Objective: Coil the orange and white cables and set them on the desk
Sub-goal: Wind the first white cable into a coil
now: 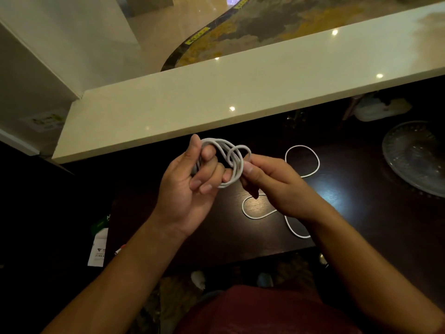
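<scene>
Left hand [190,186]: fingers curled through the gathered loops of the white cable [227,162], holding the coil above the dark bench [337,196]. Right hand [272,182]: pinching the same coil at its right edge, feeding the cable in. The uncoiled remainder lies in slack loops on the bench below and to the right. Orange cable: not in view. Risk: uneven loop sizes may cross and tangle; a loose pinch may let the turns spring apart.
</scene>
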The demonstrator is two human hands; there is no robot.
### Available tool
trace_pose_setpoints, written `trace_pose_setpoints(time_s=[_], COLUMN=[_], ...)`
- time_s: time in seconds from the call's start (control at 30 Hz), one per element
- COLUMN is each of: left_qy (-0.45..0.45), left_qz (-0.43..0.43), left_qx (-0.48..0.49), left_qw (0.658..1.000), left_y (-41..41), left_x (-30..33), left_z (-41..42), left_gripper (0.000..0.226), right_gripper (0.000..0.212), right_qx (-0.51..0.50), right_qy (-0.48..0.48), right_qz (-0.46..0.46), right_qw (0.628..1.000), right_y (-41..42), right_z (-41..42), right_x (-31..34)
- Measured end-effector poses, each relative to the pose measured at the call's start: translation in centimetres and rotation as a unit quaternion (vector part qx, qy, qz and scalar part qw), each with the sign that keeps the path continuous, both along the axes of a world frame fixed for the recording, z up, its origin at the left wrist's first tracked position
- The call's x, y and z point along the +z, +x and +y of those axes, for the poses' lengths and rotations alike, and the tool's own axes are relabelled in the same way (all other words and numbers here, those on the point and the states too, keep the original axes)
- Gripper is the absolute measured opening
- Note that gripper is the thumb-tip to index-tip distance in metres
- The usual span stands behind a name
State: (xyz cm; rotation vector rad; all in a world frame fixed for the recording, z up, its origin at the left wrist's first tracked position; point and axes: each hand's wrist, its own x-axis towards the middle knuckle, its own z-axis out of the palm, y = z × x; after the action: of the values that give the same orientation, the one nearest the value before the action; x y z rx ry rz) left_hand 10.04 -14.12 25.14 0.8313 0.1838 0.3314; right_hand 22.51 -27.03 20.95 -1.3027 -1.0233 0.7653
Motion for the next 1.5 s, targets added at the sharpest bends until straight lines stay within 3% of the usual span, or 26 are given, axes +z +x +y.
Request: trace_pose_setpoints(time_s=[0.2, 0.3, 0.43, 0.6, 0.73, 0.83, 0.9, 1.03, 1.23, 1.37, 1.5], left_qy=[-0.051, -0.052, 0.003, 0.05, 0.034, 0.017, 0.001, -0.015, 0.066, 0.211, 0.246], left_qz=[-0.001, 0.029, 0.041, 0.087, 0.073, 0.058, 0.052, 0.049, 0.086, 0.142, 0.18], left_qx=[0.02, 0.037, 0.058, 0.09, 0.073, 0.06, 0.05, 0.033, 0.062, 0.119, 0.098], left_qw=[0.998, 0.998, 0.997, 0.991, 0.994, 0.996, 0.997, 0.998, 0.992, 0.96, 0.947], left_y=[-0.4, -0.7, -0.6, -0.2, 0.2, 0.3, 0.1, 0.1, 0.1, 0.3, -0.2], left_x=[0.9, 0.5, 0.4, 0.0, -0.4, -0.3, -0.2, -0.1, 0.4, 0.3, 0.5], left_z=[1.7, 2.3, 2.5, 2.0, 1.4, 1.2, 1.1, 0.4, -0.3, -0.3, 0.1], left_gripper=[0.042, 0.041, 0.041, 0.04, 0.042, 0.043, 0.044, 0.041, 0.038, 0.036, 0.03], right_gripper=[0.03, 0.029, 0.028, 0.033, 0.038, 0.025, 0.017, 0.028, 0.036, 0.034, 0.034], right_qx=[-0.013, -0.043, -0.067, -0.161, -0.114, -0.101, -0.118, -0.214, -0.145, -0.136, -0.119], right_qy=[-0.034, -0.069, -0.072, -0.004, 0.02, 0.04, 0.045, 0.03, -0.01, 0.005, -0.021], right_qz=[-0.045, -0.11, -0.13, -0.196, -0.105, -0.078, -0.069, -0.05, 0.048, 0.137, 0.166], right_qw=[0.998, 0.991, 0.987, 0.967, 0.988, 0.991, 0.989, 0.975, 0.988, 0.981, 0.979], right_y=[0.8, 1.4, 1.9, 0.7, -0.9, -1.3, -1.5, -2.5, -2.0, -1.4, -1.0], right_z=[-0.6, -1.3, -1.7, -1.8, -1.2, -0.8, -0.4, 1.2, 1.8, 1.4, 0.9], right_x=[-1.1, -2.4, -2.3, -0.6, 0.6, 1.0, 1.0, 0.5, 0.5, 0.9, 1.0])
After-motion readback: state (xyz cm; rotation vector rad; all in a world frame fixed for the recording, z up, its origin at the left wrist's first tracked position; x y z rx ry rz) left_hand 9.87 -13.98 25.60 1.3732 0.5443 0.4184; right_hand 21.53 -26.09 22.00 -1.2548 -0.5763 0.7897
